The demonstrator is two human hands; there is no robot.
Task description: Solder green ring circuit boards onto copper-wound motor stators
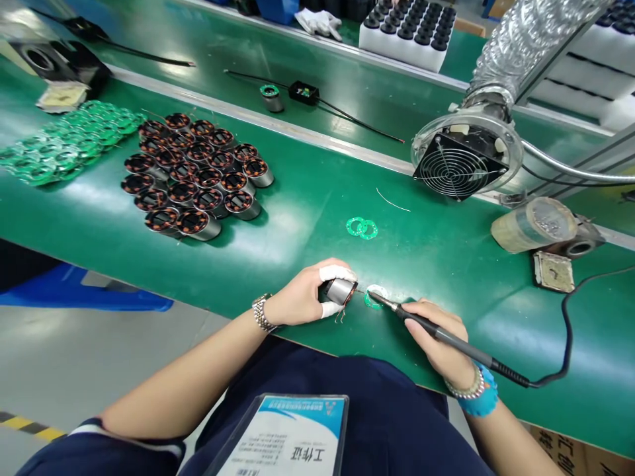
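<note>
My left hand [302, 294], with white covers on thumb and finger, is closed around a metal motor stator [341, 291] tipped on its side. Thin copper wires stick out of its right end. In my right hand [444, 337] is a soldering iron [436, 330], held like a pen and pointing left. Its tip lies over a green ring-shaped circuit board [373, 301] on the bench, close to the stator's wires. Whether the tip touches a wire or the board, I cannot tell. Two more ring boards [362, 228] overlap on the bench beyond my hands.
Several stators [198, 172] stand grouped at left, beside a pile of green ring boards [64, 142]. A fume extractor fan [454, 168] hangs at upper right. Below it are a soldering iron stand [580, 248], a sponge tray [553, 271] and the iron's cable [566, 330].
</note>
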